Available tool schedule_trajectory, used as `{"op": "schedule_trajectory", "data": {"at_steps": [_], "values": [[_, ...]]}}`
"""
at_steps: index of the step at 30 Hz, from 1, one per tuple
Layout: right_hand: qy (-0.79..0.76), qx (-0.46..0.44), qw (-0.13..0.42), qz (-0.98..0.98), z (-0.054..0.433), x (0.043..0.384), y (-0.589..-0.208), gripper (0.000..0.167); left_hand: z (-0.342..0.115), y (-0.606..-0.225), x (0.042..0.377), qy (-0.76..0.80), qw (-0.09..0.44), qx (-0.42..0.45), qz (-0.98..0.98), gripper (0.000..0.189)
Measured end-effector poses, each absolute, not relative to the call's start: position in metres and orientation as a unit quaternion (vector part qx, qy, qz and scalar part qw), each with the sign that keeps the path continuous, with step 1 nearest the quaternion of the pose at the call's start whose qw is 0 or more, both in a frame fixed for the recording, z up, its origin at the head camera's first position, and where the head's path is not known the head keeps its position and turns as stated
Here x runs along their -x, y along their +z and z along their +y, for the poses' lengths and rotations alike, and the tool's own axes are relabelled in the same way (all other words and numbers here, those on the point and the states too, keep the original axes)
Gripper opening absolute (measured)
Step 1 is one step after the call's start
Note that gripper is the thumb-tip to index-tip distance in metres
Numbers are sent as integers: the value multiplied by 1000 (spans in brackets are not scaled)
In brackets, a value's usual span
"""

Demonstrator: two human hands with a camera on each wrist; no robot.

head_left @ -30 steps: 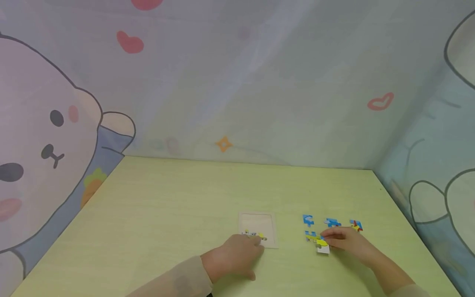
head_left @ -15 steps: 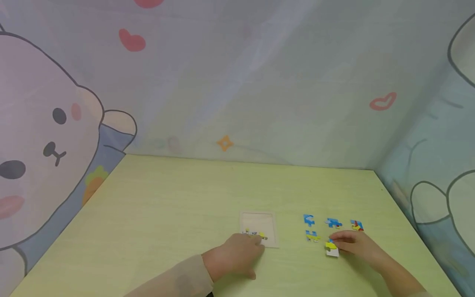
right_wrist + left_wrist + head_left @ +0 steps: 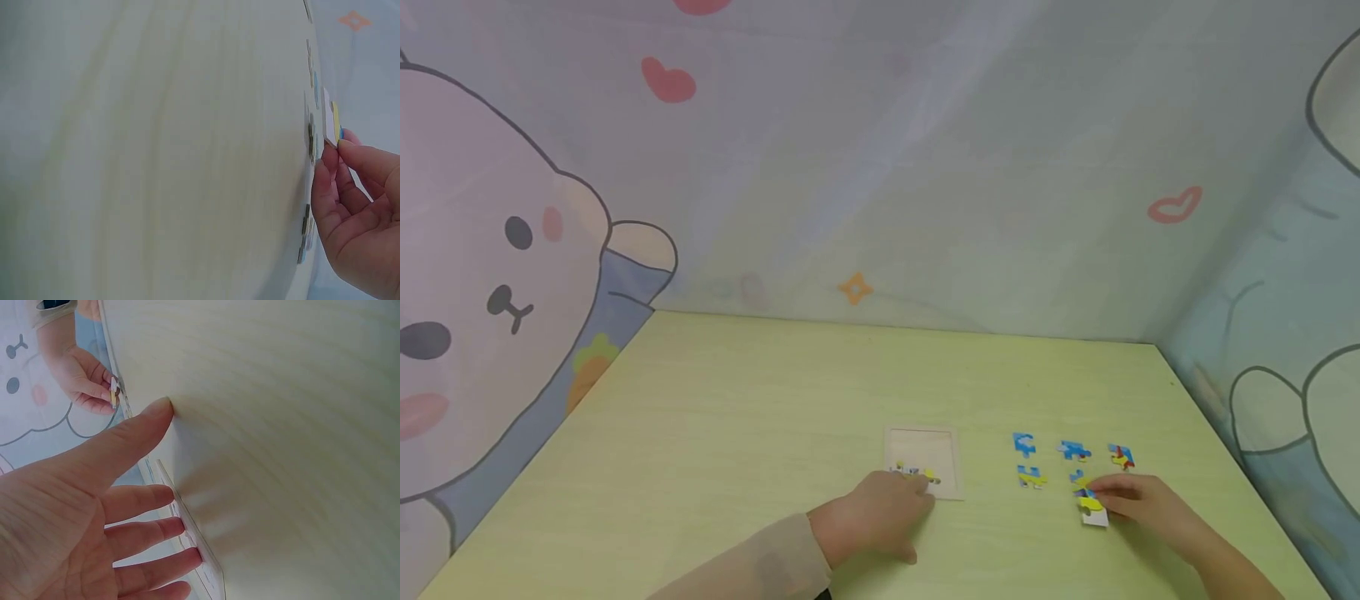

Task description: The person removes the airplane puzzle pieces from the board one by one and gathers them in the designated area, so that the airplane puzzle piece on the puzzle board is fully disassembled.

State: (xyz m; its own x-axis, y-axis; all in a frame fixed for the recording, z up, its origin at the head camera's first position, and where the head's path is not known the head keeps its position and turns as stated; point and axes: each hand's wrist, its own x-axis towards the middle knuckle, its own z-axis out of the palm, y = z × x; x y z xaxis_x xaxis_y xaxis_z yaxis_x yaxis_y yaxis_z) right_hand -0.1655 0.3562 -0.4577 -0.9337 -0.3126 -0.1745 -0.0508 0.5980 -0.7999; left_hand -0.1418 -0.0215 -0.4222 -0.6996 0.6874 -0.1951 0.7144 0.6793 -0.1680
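Note:
My left hand (image 3: 876, 510) rests its fingertips on the near part of a pale square puzzle tray (image 3: 957, 462), fingers extended. Some puzzle pieces (image 3: 929, 476) lie in the tray's lower part, partly covered by that hand. In the left wrist view the fingers reach the tray's edge (image 3: 214, 569), with the thumb held apart. My right hand (image 3: 1142, 500) pinches a yellow, blue and white puzzle piece (image 3: 1091, 505) between thumb and fingers. The right wrist view shows this piece (image 3: 331, 117) tilted just off the tabletop. Beneath it, another yellow-and-blue piece (image 3: 1078, 478) is partly visible.
Right of the tray lie loose puzzle pieces: a blue one (image 3: 1023, 444), a blue-and-white one (image 3: 1074, 451), a red-blue-yellow one (image 3: 1122, 456) and a yellow-blue one (image 3: 1031, 477). The pale wooden table (image 3: 775, 400) is bounded by a printed cloth (image 3: 925, 208) behind and at both sides.
My right hand has moved right and slightly nearer with the pinched puzzle piece, away from the yellow-blue piece it overlapped. My left hand has stayed on the tray.

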Motion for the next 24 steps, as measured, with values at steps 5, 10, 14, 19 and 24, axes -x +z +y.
{"op": "schedule_trajectory", "data": {"at_steps": [5, 10, 14, 19, 24], "values": [[-439, 87, 148, 882, 363, 163, -460, 36, -21, -424, 142, -116, 56, -382, 915, 53], [-441, 71, 152, 881, 368, 160, -460, 37, -21, -423, 142, -120, 59, -378, 916, 55], [-425, 52, 151, 891, 374, 159, -459, 38, -22, -423, 141, -122, 62, -378, 916, 56], [-413, 50, 155, 896, 384, 157, -457, 38, -22, -423, 142, -123, 65, -377, 916, 56], [-377, 36, 151, 913, 391, 156, -455, 33, -22, -423, 142, -121, 68, -378, 915, 57]]}}
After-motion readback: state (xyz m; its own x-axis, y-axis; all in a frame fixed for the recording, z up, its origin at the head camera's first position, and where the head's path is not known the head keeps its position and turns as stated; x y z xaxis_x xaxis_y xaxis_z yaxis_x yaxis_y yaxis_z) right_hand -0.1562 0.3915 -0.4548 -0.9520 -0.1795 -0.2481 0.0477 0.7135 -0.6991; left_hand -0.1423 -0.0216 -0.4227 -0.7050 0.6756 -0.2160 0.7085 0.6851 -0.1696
